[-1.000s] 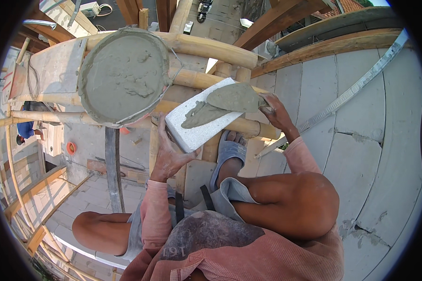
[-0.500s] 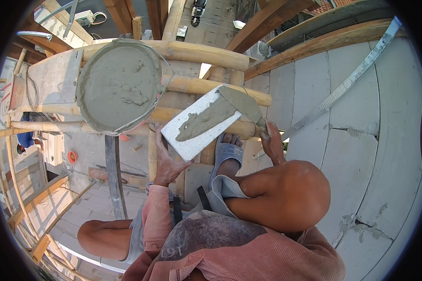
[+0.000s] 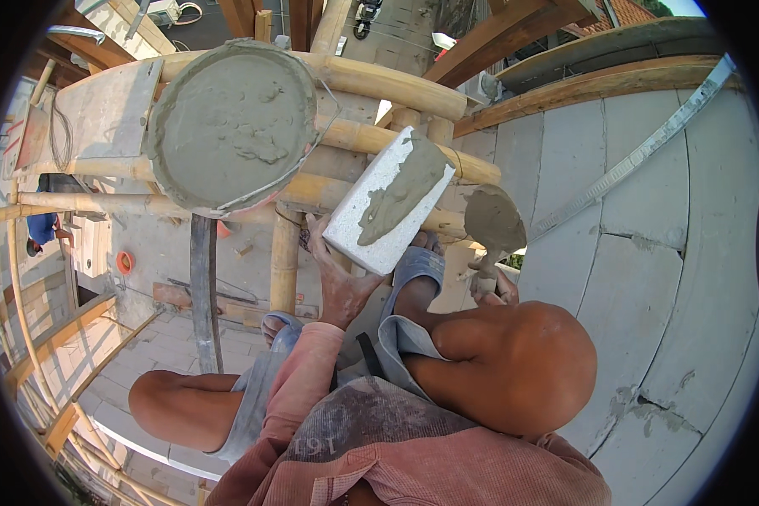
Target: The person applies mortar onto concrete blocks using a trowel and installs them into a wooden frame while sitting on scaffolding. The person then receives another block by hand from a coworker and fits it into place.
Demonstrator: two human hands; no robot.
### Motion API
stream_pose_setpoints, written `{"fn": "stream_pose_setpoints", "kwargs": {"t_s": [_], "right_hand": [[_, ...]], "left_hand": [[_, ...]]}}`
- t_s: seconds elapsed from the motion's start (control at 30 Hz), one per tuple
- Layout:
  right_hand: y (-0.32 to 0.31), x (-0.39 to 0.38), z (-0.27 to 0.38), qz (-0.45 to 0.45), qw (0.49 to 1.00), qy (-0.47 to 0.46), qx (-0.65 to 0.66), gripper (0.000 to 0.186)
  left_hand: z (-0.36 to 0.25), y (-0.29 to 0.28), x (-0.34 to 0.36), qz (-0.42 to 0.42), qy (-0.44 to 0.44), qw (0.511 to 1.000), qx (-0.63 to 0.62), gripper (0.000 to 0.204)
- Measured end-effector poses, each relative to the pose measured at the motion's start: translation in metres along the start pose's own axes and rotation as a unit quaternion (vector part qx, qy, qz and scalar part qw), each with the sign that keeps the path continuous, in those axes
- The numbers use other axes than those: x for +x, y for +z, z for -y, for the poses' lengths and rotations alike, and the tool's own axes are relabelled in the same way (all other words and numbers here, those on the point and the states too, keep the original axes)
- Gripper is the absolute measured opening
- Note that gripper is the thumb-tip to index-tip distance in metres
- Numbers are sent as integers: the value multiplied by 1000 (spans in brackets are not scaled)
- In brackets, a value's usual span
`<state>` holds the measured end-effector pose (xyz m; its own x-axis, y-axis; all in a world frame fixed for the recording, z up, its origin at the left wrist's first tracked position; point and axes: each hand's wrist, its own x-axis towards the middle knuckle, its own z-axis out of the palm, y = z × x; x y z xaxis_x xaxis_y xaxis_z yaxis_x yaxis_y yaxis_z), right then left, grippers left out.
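My left hand (image 3: 339, 282) has its grip clenched around the lower end of a white block (image 3: 388, 202), holding it tilted up in front of the bamboo scaffold poles (image 3: 371, 80). A streak of grey mortar (image 3: 401, 190) lies along the block's upper face. My right hand (image 3: 491, 287), partly hidden behind my knee, grips the handle of a trowel (image 3: 493, 221) loaded with mortar, just right of the block and apart from it. A round pan of mortar (image 3: 232, 126) rests on the poles to the upper left.

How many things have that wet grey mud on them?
3. The round pan on the bamboo poles is full. The white block in the left hand has a smear. The trowel in the right hand is coated. More may be hidden.
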<state>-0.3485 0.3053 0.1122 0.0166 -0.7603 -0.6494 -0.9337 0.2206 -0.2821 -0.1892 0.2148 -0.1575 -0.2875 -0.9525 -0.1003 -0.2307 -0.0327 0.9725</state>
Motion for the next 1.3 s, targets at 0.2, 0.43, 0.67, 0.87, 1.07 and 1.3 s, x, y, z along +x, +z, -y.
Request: {"fn": "stream_pose_setpoints", "kwargs": {"t_s": [0.2, 0.43, 0.67, 0.87, 1.07, 1.3], "right_hand": [[10, 13, -27, -65, 989, -4, 132, 34], [20, 30, -63, -117, 971, 32, 206, 35], [-1, -16, -22, 56, 981, -25, 183, 35], [36, -34, -91, -290, 727, 356, 510, 36], [128, 67, -152, -431, 864, 100, 241, 54], [20, -14, -7, -100, 986, -81, 101, 62]], "left_hand": [[-11, 6, -5, -11, -16, 1000, 20, 126], [-14, 12, -6, -33, 9, 999, 37, 122], [-10, 12, -7, -42, 17, 999, 28, 124], [-9, 14, -8, -44, 23, 998, 25, 123], [-22, 15, -5, -28, 6, 999, 26, 123], [-8, 7, -8, -61, 48, 996, 47, 126]]}}
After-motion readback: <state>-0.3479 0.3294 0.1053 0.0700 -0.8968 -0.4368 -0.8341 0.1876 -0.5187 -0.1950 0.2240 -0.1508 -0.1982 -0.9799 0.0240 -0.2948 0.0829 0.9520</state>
